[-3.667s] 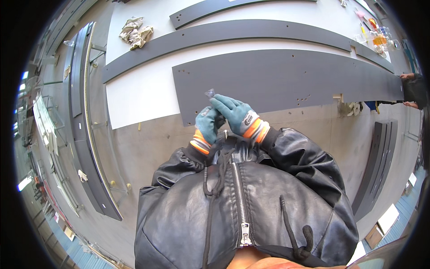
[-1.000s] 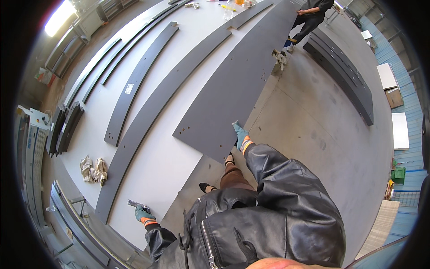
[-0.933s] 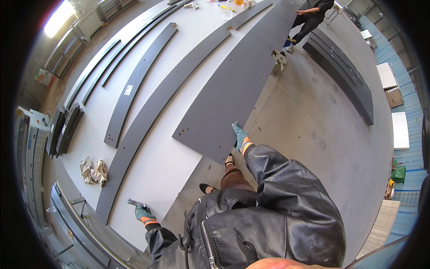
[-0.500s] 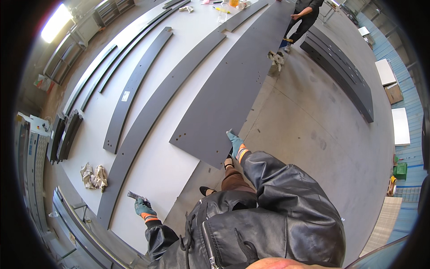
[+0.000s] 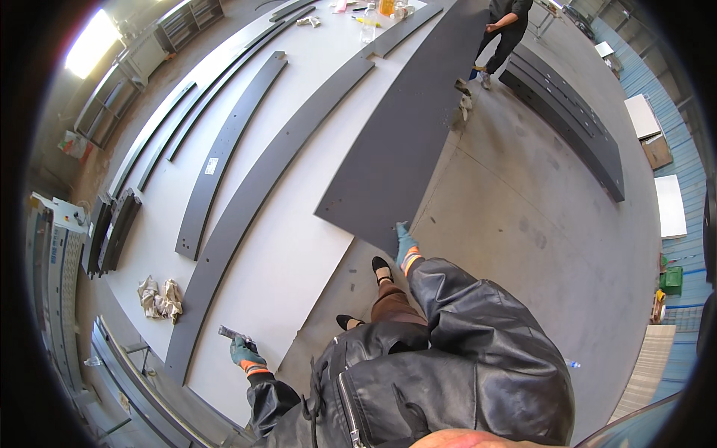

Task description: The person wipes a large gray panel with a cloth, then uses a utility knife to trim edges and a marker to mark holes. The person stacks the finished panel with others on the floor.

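Observation:
A large dark grey panel (image 5: 392, 157) stretches from the white table out over its right-hand edge. My right hand (image 5: 405, 243), in a teal glove with an orange cuff, is closed on the panel's near right corner; its thumb lies along the top and the other fingers are partly hidden. Over the table's near end, my left hand (image 5: 243, 351), gloved alike, grips a short grey metallic hand tool (image 5: 230, 331) of a kind I cannot make out. At the panel's far end stands another person (image 5: 506, 30), one hand close to its edge.
On the white table (image 5: 287, 257) lie long dark grey boards (image 5: 246, 201), crumpled beige gloves (image 5: 159, 297) and, far off, bottles (image 5: 369, 28). Stacked dark panels (image 5: 567, 112) stand to the right across the floor. Metal rails (image 5: 138, 373) run at the near left.
The large panel's near end has moved right and now looks tilted, its right hand corner still in my right hand. My left hand has shifted slightly right with the tool.

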The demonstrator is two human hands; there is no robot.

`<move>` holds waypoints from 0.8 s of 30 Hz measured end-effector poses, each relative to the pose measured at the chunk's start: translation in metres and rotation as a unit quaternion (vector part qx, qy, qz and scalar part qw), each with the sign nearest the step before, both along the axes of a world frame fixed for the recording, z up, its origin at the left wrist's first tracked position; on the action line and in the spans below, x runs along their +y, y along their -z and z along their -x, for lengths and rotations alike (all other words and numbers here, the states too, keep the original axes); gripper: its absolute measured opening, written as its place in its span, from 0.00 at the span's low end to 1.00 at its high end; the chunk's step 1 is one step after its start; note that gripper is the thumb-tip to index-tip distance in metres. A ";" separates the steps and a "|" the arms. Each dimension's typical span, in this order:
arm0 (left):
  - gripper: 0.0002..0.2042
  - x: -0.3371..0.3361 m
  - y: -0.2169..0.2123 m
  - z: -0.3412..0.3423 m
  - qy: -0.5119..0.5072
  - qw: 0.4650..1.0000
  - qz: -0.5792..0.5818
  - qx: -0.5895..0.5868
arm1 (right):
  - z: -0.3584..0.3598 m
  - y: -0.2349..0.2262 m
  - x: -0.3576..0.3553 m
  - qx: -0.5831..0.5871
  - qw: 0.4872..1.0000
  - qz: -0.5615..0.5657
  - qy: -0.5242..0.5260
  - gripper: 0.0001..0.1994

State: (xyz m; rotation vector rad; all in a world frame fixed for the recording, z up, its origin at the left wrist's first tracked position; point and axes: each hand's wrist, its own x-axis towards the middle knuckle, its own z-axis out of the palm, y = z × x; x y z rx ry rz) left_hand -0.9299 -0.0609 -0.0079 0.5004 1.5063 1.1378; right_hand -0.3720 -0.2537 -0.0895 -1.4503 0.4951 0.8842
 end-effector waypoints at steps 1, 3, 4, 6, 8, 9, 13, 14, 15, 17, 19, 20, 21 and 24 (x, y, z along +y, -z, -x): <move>0.08 -0.002 -0.013 0.018 -0.014 0.999 -0.002 0.028 | 0.014 -0.005 0.006 -0.060 0.998 -0.018 0.008 0.38; 0.09 -0.006 -0.023 0.025 -0.026 0.998 0.006 0.050 | 0.001 -0.008 -0.008 -0.090 0.993 -0.057 0.039 0.35; 0.09 -0.005 -0.019 0.019 -0.016 0.999 0.008 0.042 | -0.021 -0.004 -0.024 -0.059 0.993 -0.081 0.061 0.34; 0.09 -0.001 -0.019 0.032 -0.006 0.999 0.005 0.053 | -0.027 0.002 -0.040 -0.007 0.994 -0.080 0.072 0.33; 0.08 0.001 -0.019 0.034 -0.008 0.998 0.012 0.055 | -0.026 0.010 -0.063 -0.040 0.997 -0.015 0.065 0.36; 0.08 0.002 -0.014 0.023 -0.002 0.999 0.019 0.045 | -0.040 0.015 -0.086 -0.054 0.997 -0.003 0.059 0.33; 0.08 0.018 -0.001 -0.038 0.026 0.999 0.002 0.030 | -0.093 0.006 -0.159 -0.220 0.967 0.087 0.091 0.26; 0.08 0.018 -0.007 -0.045 0.034 0.999 0.005 0.039 | -0.096 -0.011 -0.172 -0.273 0.948 0.126 0.102 0.26; 0.07 0.024 -0.012 -0.053 0.046 0.998 0.001 0.048 | -0.100 -0.029 -0.190 -0.227 0.963 0.126 0.067 0.25; 0.05 0.038 -0.021 -0.071 0.049 0.996 -0.010 0.078 | -0.115 -0.070 -0.222 -0.160 0.982 0.091 0.047 0.26; 0.02 0.046 -0.015 -0.124 0.098 0.994 0.003 0.042 | -0.169 -0.103 -0.299 -0.149 0.984 0.087 0.042 0.28; 0.02 0.046 -0.004 -0.157 0.127 0.992 0.013 0.008 | -0.205 -0.121 -0.356 -0.151 0.982 0.115 0.017 0.28; 0.01 0.056 -0.025 -0.173 0.128 0.991 0.004 0.032 | -0.216 -0.134 -0.372 -0.125 0.978 0.167 0.018 0.30; 0.01 0.070 -0.038 -0.256 0.150 0.988 -0.015 0.038 | -0.263 -0.167 -0.482 -0.213 0.916 0.339 -0.032 0.42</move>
